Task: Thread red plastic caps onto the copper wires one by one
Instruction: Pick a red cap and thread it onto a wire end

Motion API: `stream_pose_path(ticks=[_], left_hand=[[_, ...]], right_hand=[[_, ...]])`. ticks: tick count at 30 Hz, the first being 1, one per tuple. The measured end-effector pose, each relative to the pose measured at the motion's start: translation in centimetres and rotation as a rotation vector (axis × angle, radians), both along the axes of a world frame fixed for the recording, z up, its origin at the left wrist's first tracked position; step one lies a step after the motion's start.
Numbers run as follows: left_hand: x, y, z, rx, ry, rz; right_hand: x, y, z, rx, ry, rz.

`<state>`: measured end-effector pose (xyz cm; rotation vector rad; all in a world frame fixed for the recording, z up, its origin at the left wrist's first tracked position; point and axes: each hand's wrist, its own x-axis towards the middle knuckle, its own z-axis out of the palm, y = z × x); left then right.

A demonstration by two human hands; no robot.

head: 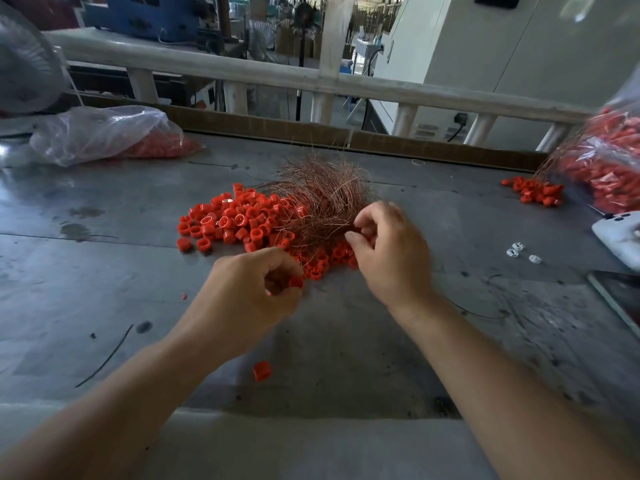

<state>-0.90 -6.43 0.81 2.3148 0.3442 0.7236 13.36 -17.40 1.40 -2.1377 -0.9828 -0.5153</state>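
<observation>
A crinkled clear bag [104, 133] of red pieces slumps far left on the scuffed grey metal bench [104, 271]. Short tubular red caps [235, 223] lie heaped mid-bench, with a wiry copper tangle [322, 199] sprawled over them. The left hand [249, 292] pinches 1 cap [296, 282], and a stray cap [262, 371] lies nearer. The right hand [388, 251] curls at the tangle's edge; I cannot tell whether it pinches a strand. A second bag [609, 161] bulges far right.

Hard to see
The fingers [362, 225] of our right hand [391, 254] are blurry; we cannot tell if they pinch any copper wires [322, 199]. Our left hand [249, 292] half hides one red cap [296, 282] inside its fingers.
</observation>
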Motion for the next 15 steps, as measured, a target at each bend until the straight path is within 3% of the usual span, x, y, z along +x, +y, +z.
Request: stream_pose_path(ticks=[6,11,15], left_hand=[[0.0,-0.2,0.0,-0.008,0.004,-0.021],[-0.1,-0.2,0.1,-0.009,0.009,-0.033],[-0.2,-0.3,0.3,-0.009,0.008,-0.034]], right_hand=[[0.6,0.1,0.5,0.004,0.128,0.111],[0.6,-0.4,1.1,0.129,0.081,0.125],[0.5,-1.0,2.0,0.230,0.179,0.172]])
